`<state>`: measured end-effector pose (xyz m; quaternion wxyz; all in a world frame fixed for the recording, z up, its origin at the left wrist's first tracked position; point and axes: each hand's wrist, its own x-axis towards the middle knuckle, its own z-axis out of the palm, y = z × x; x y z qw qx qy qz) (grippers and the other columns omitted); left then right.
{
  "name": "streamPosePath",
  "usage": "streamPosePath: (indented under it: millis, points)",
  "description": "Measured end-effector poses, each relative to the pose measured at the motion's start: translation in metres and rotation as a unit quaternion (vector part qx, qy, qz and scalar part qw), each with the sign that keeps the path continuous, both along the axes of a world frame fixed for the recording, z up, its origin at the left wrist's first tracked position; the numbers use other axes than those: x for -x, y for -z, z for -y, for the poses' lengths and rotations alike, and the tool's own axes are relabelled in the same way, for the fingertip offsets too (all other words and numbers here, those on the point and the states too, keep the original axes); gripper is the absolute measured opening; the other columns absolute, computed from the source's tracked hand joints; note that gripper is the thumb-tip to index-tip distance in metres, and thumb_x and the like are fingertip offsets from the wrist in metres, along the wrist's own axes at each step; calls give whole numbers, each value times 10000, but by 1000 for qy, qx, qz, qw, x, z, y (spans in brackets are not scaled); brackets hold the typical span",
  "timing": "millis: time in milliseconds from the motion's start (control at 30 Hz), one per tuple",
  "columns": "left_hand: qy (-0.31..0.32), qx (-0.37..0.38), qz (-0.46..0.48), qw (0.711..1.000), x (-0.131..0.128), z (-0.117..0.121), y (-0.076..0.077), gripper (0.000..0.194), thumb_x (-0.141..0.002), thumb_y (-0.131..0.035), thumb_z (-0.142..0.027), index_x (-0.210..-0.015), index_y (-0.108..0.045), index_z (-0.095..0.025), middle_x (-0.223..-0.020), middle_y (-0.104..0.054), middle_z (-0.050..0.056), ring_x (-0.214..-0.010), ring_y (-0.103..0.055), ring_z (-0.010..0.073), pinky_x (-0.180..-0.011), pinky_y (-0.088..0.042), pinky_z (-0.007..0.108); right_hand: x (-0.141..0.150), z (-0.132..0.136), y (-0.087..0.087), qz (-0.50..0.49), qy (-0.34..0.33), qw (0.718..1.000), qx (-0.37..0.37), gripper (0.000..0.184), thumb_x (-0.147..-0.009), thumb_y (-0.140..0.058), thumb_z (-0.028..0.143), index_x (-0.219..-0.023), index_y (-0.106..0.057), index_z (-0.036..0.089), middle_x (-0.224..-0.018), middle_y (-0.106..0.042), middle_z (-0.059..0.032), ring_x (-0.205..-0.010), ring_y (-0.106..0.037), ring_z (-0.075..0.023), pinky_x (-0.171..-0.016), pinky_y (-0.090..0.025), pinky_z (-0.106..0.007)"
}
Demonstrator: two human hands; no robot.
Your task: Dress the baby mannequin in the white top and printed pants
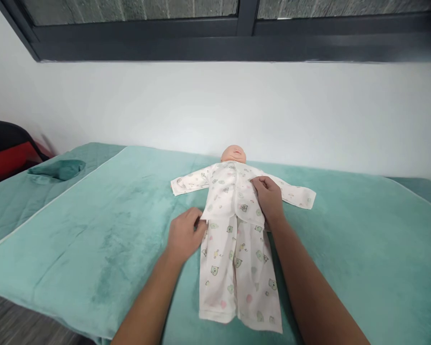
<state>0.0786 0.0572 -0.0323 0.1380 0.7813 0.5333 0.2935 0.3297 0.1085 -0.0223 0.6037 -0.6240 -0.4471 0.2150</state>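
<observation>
A baby doll point(233, 154) lies on its back on a teal towel point(93, 230), dressed in a white printed shirt point(226, 189) and matching trousers point(237, 273). My left hand point(184, 235) pinches the shirt's lower hem at the doll's side, fingers closed on the cloth. My right hand point(270, 196) rests on the doll's chest, its fingers curled on the front edge of the shirt. Both sleeves are spread out to the sides.
The towel covers a table against a white wall under a dark-framed window point(237, 28). A small crumpled teal cloth point(59, 169) lies at the far left. A black and red seat point(7, 148) stands beyond the left edge.
</observation>
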Motion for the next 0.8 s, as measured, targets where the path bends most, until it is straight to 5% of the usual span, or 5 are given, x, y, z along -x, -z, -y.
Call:
streamPosePath:
  millis: [167, 333, 500, 633, 800]
  points:
    - [-3, 15, -32, 999, 2, 10, 1, 95, -783, -487, -213, -690, -510, -218, -719, -594, 8, -708, -540, 183, -663, -383, 310, -1, -1, 1, 17, -12, 1000, 5, 234, -770, -598, 404, -796, -674, 184, -768, -653, -6, -765, -546, -166, -750, -410, -292]
    - [25, 20, 84, 996, 19, -22, 5, 159, -783, -456, -152, -839, -590, -218, -913, -636, 19, -887, -586, 182, -812, -456, 305, -26, 6, 11, 144, -7, 990, 13, 260, -813, -535, 390, -916, -664, 188, -863, -667, -44, -798, -572, -186, -797, -430, -322]
    - [-196, -61, -36, 978, 50, -72, 11, 372, -840, -533, -302, -1185, -574, -168, -1155, -578, 145, -1075, -549, 299, -919, -452, 420, -103, 33, 27, 322, 169, 920, 146, 530, -828, -506, 480, -1271, -564, 195, -1211, -572, -162, -1031, -569, -298, -867, -437, -422]
    - [-184, -73, -136, 971, 56, -93, 11, 394, -874, -501, -290, -1256, -561, -217, -1093, -635, 115, -1043, -563, 306, -880, -451, 421, -155, 47, 40, 346, 215, 865, 293, 683, -833, -463, 614, -1312, -551, 136, -1263, -527, -257, -1115, -544, -397, -840, -446, -490]
    - [-193, -93, -126, 969, 53, -100, 8, 366, -904, -418, -189, -1238, -564, -222, -1112, -648, 99, -1047, -574, 260, -875, -432, 365, -172, 30, 56, 318, 149, 891, 288, 533, -879, -427, 467, -1270, -587, 142, -1123, -655, -198, -1015, -609, -347, -817, -451, -441]
